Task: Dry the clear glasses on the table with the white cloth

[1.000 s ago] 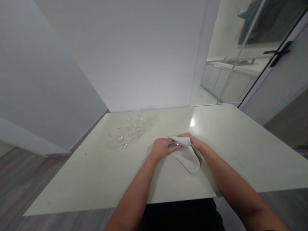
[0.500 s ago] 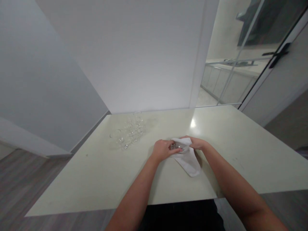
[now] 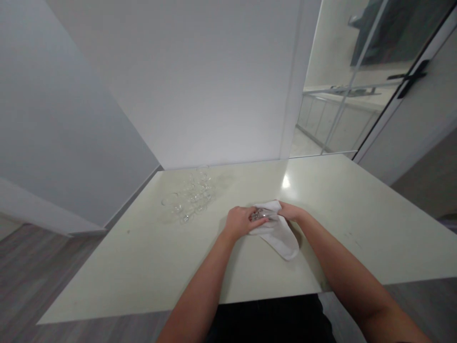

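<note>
Over the middle of a pale table [image 3: 143, 267], my left hand [image 3: 240, 222] is closed round a small clear glass [image 3: 260, 215]. My right hand [image 3: 292, 212] grips a white cloth [image 3: 280, 233] that is wrapped against the glass. The cloth's loose end hangs down to the table in front of the hands. Most of the glass is hidden by fingers and cloth.
Several clear glasses [image 3: 191, 197] stand in a cluster at the table's back left. A white wall [image 3: 200, 85] rises behind the table. A glass partition [image 3: 342, 105] and a door with a black handle [image 3: 410, 78] are at the right. Grey wood floor [image 3: 32, 276] lies to the left.
The hands stay together at the same spot. The cloth has shifted over the glass, and its hanging end has swung slightly.
</note>
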{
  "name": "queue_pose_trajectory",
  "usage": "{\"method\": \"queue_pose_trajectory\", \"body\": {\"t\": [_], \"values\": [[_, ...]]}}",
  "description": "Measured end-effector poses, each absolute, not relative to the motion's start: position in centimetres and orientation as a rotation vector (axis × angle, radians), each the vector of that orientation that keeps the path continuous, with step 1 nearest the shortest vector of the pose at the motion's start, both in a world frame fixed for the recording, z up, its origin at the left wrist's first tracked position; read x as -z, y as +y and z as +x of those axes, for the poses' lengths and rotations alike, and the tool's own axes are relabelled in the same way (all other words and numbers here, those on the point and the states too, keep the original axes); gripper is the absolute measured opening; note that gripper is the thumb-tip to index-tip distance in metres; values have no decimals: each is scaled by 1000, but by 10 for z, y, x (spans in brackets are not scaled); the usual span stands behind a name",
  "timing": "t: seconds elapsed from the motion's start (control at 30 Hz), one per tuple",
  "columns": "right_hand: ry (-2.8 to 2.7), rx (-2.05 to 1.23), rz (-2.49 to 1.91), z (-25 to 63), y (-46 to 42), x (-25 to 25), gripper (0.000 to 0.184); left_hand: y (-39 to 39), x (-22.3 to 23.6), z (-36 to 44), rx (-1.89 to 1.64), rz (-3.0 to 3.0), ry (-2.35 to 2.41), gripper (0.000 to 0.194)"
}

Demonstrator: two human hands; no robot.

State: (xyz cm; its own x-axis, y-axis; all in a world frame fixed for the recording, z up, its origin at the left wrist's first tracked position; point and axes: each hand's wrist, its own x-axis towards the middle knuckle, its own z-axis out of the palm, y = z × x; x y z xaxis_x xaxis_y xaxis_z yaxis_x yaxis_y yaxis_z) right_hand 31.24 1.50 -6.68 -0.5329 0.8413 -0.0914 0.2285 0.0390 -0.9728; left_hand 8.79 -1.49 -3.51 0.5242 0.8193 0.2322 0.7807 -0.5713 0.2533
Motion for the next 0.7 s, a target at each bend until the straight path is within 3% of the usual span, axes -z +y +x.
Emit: {"method": "queue_pose_trajectory", "body": {"t": [0.33,0.43,0.57,0.7], "values": [[-1843,-1666,-903,305,11,52,40,-17,33,90,-564,2580,1423,50],[-1736,-1554,-917,306,16,58,38,-15,33,88,-620,2509,1499,53],[-1415,-1231,-1067,298,22,62,33,-7,36,84,-868,2183,1592,53],[-1240,-1279,-1143,281,20,67,46,0,47,93,-1158,1687,1233,47]]}}
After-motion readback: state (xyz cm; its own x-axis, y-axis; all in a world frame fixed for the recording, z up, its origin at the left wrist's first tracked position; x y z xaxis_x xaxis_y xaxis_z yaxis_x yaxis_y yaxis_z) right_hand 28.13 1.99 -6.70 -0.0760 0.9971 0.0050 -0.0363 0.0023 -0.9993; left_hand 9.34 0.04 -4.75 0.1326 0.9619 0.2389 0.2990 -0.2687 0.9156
